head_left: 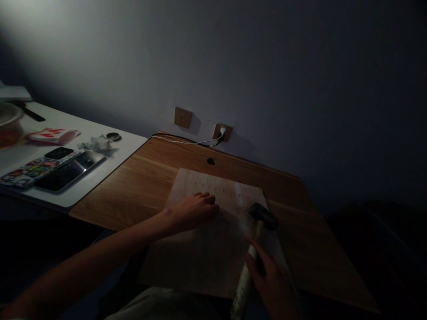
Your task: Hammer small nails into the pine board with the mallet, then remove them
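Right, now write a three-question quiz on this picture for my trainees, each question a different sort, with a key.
1. Which hand grips the hammer: A) left or B) right?
2. Fill in the missing word: the left hand is over a pale, flat ____.
3. True or false: the phone lies beneath the left hand.

Key
1. B, the right hand.
2. Board.
3. False; the phone lies on the white tabletop, off to the left.
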`<move>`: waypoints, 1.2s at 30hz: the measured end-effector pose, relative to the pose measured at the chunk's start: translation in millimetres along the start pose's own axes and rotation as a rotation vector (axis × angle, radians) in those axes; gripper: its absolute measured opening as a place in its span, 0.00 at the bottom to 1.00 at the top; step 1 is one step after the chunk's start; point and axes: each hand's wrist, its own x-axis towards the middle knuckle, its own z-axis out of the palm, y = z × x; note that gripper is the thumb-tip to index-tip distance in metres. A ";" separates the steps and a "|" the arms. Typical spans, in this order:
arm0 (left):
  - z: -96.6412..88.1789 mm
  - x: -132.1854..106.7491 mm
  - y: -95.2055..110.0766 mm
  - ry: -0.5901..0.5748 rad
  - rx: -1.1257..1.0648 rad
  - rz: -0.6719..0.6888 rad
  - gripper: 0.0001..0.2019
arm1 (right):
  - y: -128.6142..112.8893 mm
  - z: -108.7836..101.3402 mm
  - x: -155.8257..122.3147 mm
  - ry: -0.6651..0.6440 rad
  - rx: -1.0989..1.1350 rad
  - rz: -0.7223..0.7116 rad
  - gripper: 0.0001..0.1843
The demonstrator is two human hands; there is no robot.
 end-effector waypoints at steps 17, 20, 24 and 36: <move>-6.4 19.4 -4.3 -0.013 -0.194 0.108 0.07 | 8.2 -35.9 -4.8 0.128 0.785 0.545 0.43; -5.1 42.1 -16.9 0.028 -0.455 0.014 0.10 | 1.5 -27.4 -1.8 0.163 0.782 0.509 0.44; 12.0 96.4 -23.2 0.103 -0.654 -0.077 0.10 | -3.9 -23.0 1.5 0.176 0.768 0.508 0.47; 55.6 167.1 -16.3 0.077 -0.647 -0.154 0.13 | 0.0 -26.4 2.5 0.156 0.774 0.531 0.48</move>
